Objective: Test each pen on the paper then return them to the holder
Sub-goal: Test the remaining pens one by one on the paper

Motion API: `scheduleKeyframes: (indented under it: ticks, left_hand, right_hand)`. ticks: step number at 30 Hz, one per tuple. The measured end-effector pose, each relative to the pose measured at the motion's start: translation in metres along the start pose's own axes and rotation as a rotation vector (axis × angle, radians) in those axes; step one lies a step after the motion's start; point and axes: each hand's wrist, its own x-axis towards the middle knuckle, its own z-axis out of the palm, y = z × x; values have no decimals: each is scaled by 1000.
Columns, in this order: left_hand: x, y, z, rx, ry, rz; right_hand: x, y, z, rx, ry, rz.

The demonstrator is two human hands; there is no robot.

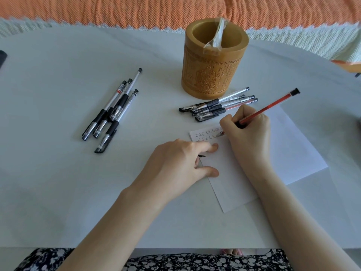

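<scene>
Right grip (248, 130) is curled round the red pen (269, 107), pinching it low on the barrel. The tip is down on the sheet of paper (293, 153), right of centre, and the black end cap points to the upper right. The tip touches the end of the second of two rows of small written marks (207, 133) along the paper's top left corner.

Left grip (175, 163) rests on the paper's left edge at centre frame, forefinger and thumb tips pressing on the sheet. A small black piece (202, 156) pokes out between them. Whether the curled fingers hold it, I cannot tell.

Upper centre, the carved bamboo pen holder (213, 61) stands upright on the white tabletop (78, 192), with only a clear plastic wrapper (215, 36) leaning inside. Just below it lies a bunch of capped gel pens (218, 107), side by side, caps to the left, nearly touching the right grip's knuckles.

Well apart, at centre left, a second bunch of capped pens (111, 112) lies slanted, caps toward the lower left.

Orange knitted cloth (117, 10) runs across the top of the frame, and a floral garment (175, 261) shows along the bottom edge.
</scene>
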Motion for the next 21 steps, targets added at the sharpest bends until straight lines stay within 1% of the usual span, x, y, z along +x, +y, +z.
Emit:
scheduleKeyframes:
  ticks: [13,17,19,21]
  left_hand:
    - [0,1,-1,14,-3,-1]
    - [-2,0,0,23,0,17]
    - [-2,-1,0,18,-5,26]
    - [-2,-2,-1,-39,2,40]
  right_hand:
    - [-1,-3,-2,16,-12,43]
    - [4,-4,-9,172,23,136]
    - [4,-7,-12,254,1,154]
    - [3,-11,-14,385,-17,190]
